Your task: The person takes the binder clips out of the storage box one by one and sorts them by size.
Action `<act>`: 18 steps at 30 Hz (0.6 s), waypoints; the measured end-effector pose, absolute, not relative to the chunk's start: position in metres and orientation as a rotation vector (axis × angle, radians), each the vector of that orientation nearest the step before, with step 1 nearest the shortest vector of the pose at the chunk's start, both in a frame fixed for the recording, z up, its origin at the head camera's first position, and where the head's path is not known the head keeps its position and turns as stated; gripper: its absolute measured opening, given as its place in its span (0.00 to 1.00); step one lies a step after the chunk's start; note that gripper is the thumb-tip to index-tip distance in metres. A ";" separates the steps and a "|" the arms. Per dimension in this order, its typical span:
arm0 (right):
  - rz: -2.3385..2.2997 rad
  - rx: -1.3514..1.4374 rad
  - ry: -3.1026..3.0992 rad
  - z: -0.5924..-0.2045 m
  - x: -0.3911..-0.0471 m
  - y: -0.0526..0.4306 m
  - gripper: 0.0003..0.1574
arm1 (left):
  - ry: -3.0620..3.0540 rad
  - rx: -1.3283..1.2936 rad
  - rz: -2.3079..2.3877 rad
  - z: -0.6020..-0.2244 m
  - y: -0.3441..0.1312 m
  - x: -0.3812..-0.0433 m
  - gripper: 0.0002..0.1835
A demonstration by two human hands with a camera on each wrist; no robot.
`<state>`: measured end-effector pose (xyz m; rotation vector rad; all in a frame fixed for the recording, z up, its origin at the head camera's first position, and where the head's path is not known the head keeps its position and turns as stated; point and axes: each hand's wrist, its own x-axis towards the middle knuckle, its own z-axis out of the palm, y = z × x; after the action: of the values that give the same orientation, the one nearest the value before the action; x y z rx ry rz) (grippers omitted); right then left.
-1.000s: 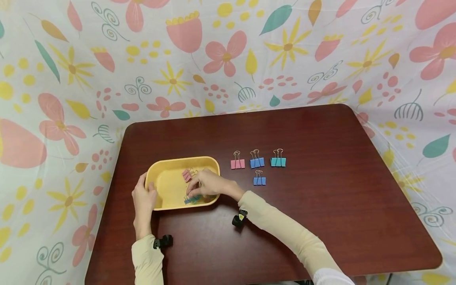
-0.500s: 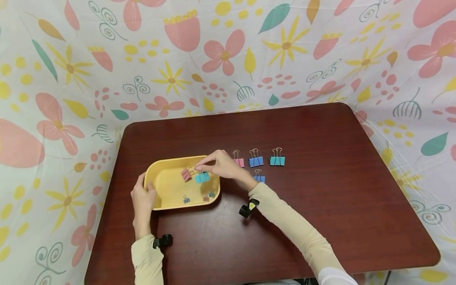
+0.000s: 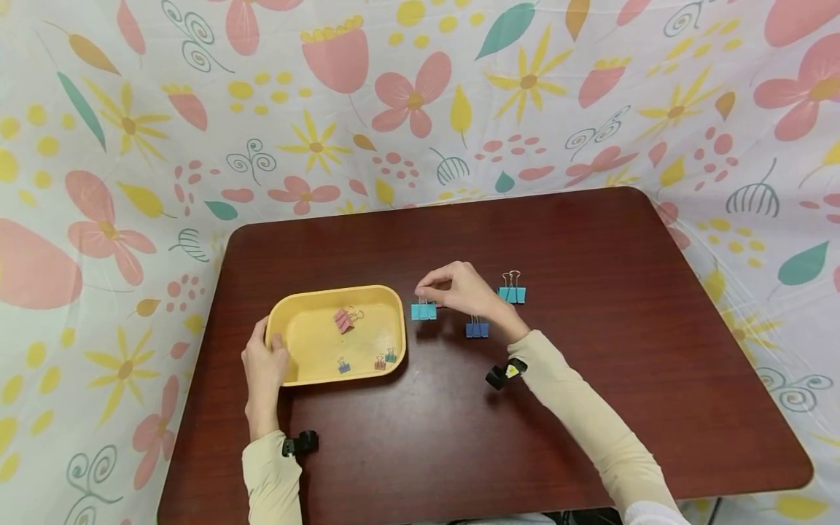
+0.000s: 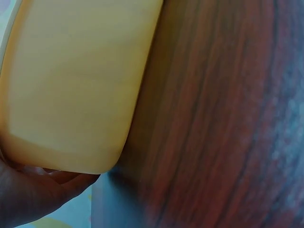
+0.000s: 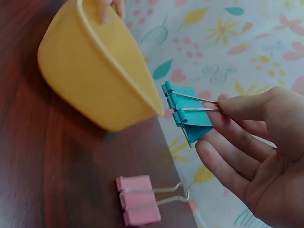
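My right hand [image 3: 467,289] pinches a teal binder clip [image 3: 424,312] by its wire handle, above the table just right of the yellow tray [image 3: 305,343]. In the right wrist view the teal clip's metal handles [image 5: 197,99] sit between thumb and fingertips. My left hand [image 3: 264,364] grips the tray's left end, thumb inside the rim and fingers outside. Inside the tray lie a larger pink binder clip [image 3: 344,321] and small blue [image 3: 344,366], pink [image 3: 380,362] and green [image 3: 391,355] clips. A pink binder clip [image 5: 138,200] rests on the table below the right hand.
Right of the tray on the brown table [image 3: 590,350], a blue binder clip [image 3: 477,329] and another teal binder clip [image 3: 512,294] stand with handles up. The right hand covers the upper blue clip. A flower-printed cloth [image 3: 413,95] hangs behind the table.
My right hand has picked the teal binder clip out of the tray and carried it right, over the tray's edge. The left hand keeps its place on the tray.
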<state>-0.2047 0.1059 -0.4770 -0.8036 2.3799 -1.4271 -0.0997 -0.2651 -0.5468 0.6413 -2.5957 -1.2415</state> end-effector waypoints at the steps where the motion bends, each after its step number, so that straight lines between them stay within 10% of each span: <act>1: -1.408 -0.805 2.390 -0.479 -0.205 0.109 0.08 | -2.597 0.641 -1.239 -0.547 -0.265 -0.100 0.23; 18: -1.052 -0.794 2.500 -0.526 -0.200 0.119 0.06 | -2.591 0.645 -1.236 -0.547 -0.262 -0.099 0.23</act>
<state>-0.2001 0.1192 -0.5260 -0.7939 2.4997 -1.0521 -0.0985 -0.2625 -0.5469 0.6453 -2.5910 -1.2362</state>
